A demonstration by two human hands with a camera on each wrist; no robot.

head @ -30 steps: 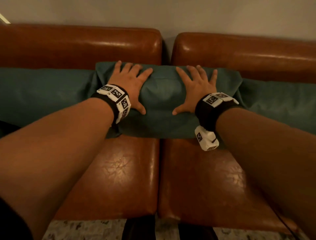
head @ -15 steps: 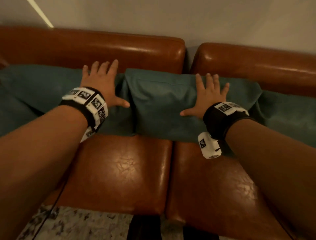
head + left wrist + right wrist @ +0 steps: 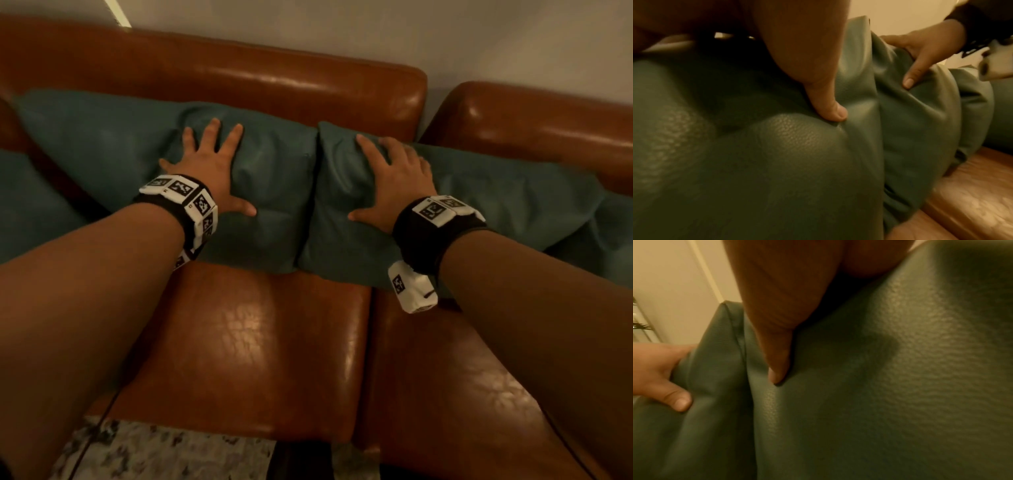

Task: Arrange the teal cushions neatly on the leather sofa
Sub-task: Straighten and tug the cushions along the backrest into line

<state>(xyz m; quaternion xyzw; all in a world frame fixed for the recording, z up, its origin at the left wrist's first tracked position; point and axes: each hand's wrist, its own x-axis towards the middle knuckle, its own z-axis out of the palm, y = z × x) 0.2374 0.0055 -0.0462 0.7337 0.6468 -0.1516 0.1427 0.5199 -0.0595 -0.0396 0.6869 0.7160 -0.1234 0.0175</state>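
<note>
1. We have two teal cushions side by side against the sofa (image 3: 260,349) backrest: the left cushion (image 3: 274,178) and the right cushion (image 3: 507,198), edges touching at the middle.
2. Our left hand (image 3: 210,171) lies flat on the left cushion, fingers straight and spread, pressing, gripping nothing.
3. Our right hand (image 3: 394,181) lies flat on the right cushion the same way, fingers straight, thumb out; the wrist view shows the thumb denting the cover.
4. Further out, another cushion (image 3: 30,205) sits at the far left and one more (image 3: 609,240) at the far right, both partly cut off.
5. We judge the job nearly done: the row stands along the back. What seems left is smoothing these two and checking the ends, which we cannot see fully.
</note>
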